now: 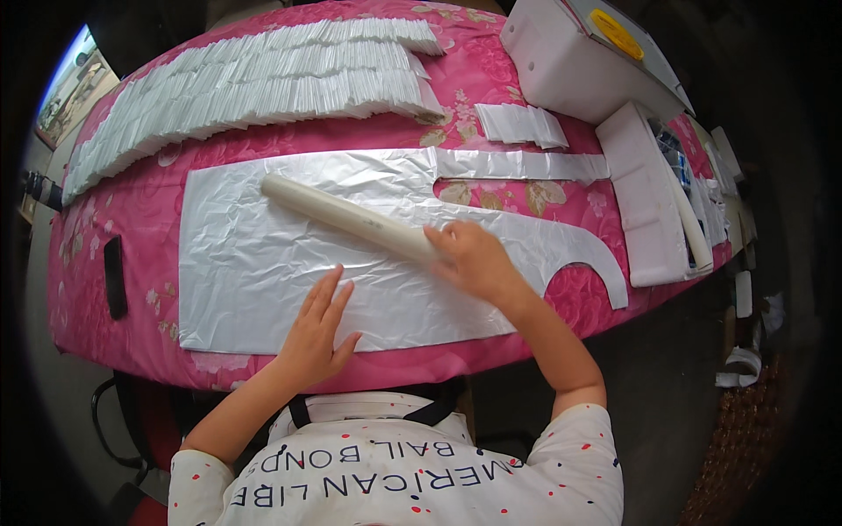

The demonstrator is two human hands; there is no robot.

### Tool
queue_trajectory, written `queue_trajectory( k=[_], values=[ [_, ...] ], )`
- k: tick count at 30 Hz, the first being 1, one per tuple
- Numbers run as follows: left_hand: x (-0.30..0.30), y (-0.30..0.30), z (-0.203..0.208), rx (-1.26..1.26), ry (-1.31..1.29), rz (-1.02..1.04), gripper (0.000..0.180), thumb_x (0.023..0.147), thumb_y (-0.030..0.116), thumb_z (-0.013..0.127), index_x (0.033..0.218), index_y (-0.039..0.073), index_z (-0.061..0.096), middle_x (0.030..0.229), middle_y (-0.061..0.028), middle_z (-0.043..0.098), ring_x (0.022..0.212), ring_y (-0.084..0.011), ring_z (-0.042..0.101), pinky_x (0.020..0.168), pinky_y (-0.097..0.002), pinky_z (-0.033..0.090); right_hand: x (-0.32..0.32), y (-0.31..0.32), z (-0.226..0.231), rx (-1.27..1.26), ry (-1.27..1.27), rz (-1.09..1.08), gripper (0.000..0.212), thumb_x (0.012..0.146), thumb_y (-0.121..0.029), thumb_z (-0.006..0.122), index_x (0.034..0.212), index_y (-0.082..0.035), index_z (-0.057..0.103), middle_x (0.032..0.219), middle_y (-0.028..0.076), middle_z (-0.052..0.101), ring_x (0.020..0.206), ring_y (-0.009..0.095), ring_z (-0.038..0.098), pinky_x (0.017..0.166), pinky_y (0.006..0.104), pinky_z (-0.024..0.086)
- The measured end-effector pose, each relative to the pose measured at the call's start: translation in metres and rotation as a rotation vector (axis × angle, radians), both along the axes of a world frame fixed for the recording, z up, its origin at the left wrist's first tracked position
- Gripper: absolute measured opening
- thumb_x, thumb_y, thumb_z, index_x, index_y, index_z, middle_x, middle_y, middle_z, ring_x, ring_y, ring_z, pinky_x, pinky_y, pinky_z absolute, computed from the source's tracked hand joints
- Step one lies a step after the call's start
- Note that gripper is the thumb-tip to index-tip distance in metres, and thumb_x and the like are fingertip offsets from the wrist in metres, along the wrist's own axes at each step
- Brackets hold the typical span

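Observation:
A thin, glossy white plastic sheet (263, 254) lies flat and slightly wrinkled before me. At its right it narrows into one straight strap and one curved strap, like a disposable apron. My right hand (469, 263) is wrapped round the right end of a long pale tube (351, 215), slightly blurred. The tube lies slantwise over the sheet, its far end up and to the left. My left hand (320, 329) rests on the sheet's near part, fingers spread, holding nothing.
Long rows of folded white plastic packets (263, 79) cover the far left of the pink flowered tablecloth (333, 136). A smaller stack (522, 125) lies far right, near white foam boxes (561, 61) bearing a yellow roll (617, 34). A dark phone-like object (115, 277) lies at the left.

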State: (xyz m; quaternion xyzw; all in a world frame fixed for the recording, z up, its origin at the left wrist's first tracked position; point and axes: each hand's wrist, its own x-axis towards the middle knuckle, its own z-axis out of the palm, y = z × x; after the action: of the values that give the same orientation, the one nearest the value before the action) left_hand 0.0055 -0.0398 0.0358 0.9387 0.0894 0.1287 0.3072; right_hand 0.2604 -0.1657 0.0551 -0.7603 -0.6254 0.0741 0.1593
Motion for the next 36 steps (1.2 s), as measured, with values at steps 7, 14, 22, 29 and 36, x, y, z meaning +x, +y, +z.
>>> queue_trajectory(
  k=[7, 14, 22, 29, 36],
  values=[
    [0.024, -0.022, -0.023, -0.022, 0.014, 0.016, 0.080, 0.079, 0.033, 0.059, 0.141, 0.002, 0.017, 0.145, -0.0284, 0.001, 0.135, -0.0446, 0.003, 0.108, -0.0474, 0.012, -0.101, -0.062, -0.015, 0.056, 0.491, -0.123, 0.046, 0.081, -0.027, 0.063, 0.115, 0.002, 0.054, 0.099, 0.018, 0.056, 0.092, 0.031, 0.055, 0.080, 0.0362, 0.045],
    [0.069, -0.040, -0.016, 0.100, 0.001, -0.067, 0.077, 0.073, 0.031, 0.062, 0.136, 0.002, 0.029, 0.145, -0.0275, 0.004, 0.134, -0.0449, 0.004, 0.108, -0.0483, 0.015, -0.010, -0.093, -0.058, 0.187, -0.065, -0.121, 0.044, 0.082, -0.016, 0.056, 0.123, -0.002, 0.049, 0.133, 0.017, 0.043, 0.124, 0.034, 0.038, 0.104, 0.0404, 0.029],
    [0.079, -0.048, -0.008, 0.143, 0.058, -0.068, 0.069, 0.071, 0.028, 0.063, 0.130, 0.001, 0.039, 0.145, -0.0266, 0.007, 0.135, -0.0436, 0.004, 0.108, -0.0477, 0.017, 0.134, -0.230, -0.056, 0.124, -0.162, -0.803, 0.035, 0.087, -0.012, 0.047, 0.118, 0.002, 0.053, 0.126, 0.018, 0.050, 0.120, 0.029, 0.044, 0.102, 0.0353, 0.033],
    [0.080, -0.049, -0.007, 0.134, 0.064, -0.087, 0.066, 0.072, 0.029, 0.063, 0.127, 0.000, 0.042, 0.145, -0.0268, 0.007, 0.134, -0.0446, 0.004, 0.107, -0.0479, 0.018, 0.132, -0.232, -0.052, 0.302, -0.205, -0.917, 0.019, 0.081, -0.010, 0.055, 0.095, -0.001, 0.064, 0.104, 0.014, 0.063, 0.099, 0.029, 0.058, 0.087, 0.0351, 0.045],
    [0.082, -0.051, -0.008, 0.164, 0.058, -0.089, 0.071, 0.072, 0.032, 0.064, 0.130, 0.001, 0.038, 0.145, -0.0267, 0.006, 0.134, -0.0452, 0.004, 0.107, -0.0479, 0.017, 0.078, -0.176, -0.019, 0.510, -0.140, -0.784, 0.010, 0.073, -0.009, 0.062, 0.081, -0.003, 0.060, 0.087, 0.012, 0.065, 0.078, 0.028, 0.062, 0.071, 0.0342, 0.048]
  ],
)
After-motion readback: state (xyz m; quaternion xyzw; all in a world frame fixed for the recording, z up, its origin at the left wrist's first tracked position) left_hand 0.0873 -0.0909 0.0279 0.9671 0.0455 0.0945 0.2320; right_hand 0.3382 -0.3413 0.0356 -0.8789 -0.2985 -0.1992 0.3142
